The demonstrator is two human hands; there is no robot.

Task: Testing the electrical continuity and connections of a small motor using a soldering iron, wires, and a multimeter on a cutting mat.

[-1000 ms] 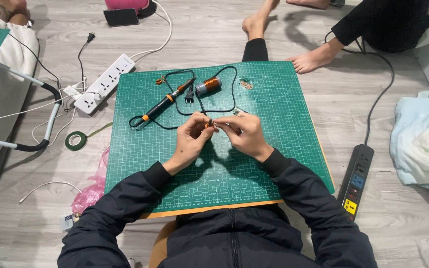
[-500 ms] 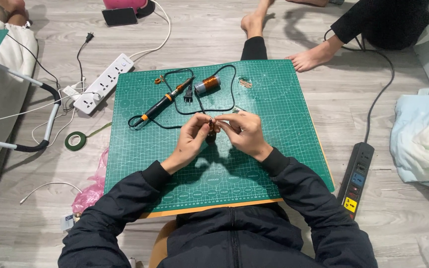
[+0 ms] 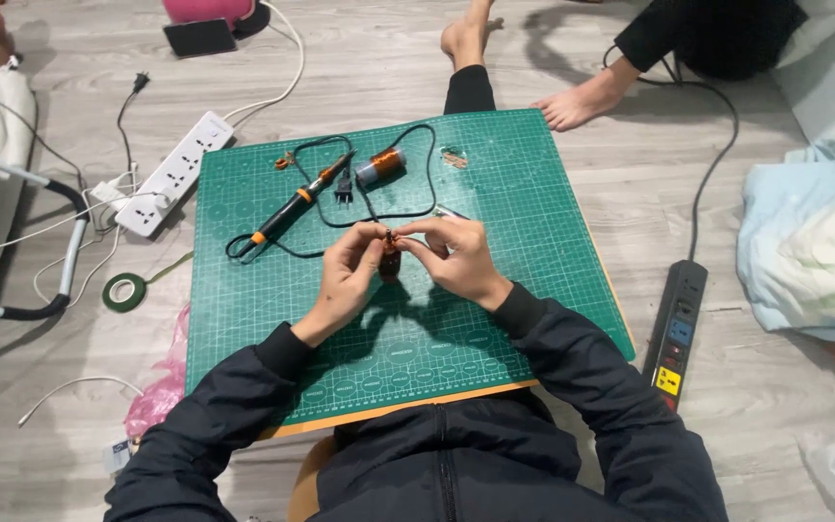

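Observation:
My left hand (image 3: 348,274) and my right hand (image 3: 456,256) meet over the middle of a green cutting mat (image 3: 495,184). Between their fingertips they pinch a small dark, copper-wound part (image 3: 389,259), held just above the mat. Behind the hands lies a soldering iron (image 3: 299,201) with an orange and black handle, its black cord looping across the mat. A spool of copper wire (image 3: 380,165) lies beside the iron's plug. Small copper bits (image 3: 454,158) sit near the mat's far edge.
A white power strip (image 3: 174,172) and a roll of green tape (image 3: 126,291) lie on the floor at left. A black power strip (image 3: 677,331) lies at right beside light blue cloth (image 3: 814,242). Another person's bare feet (image 3: 582,100) rest beyond the mat. A pink bag (image 3: 157,391) sits at lower left.
Both hands have stayed together over the mat's middle, fingers shifting slightly on the small part. Nothing else has moved.

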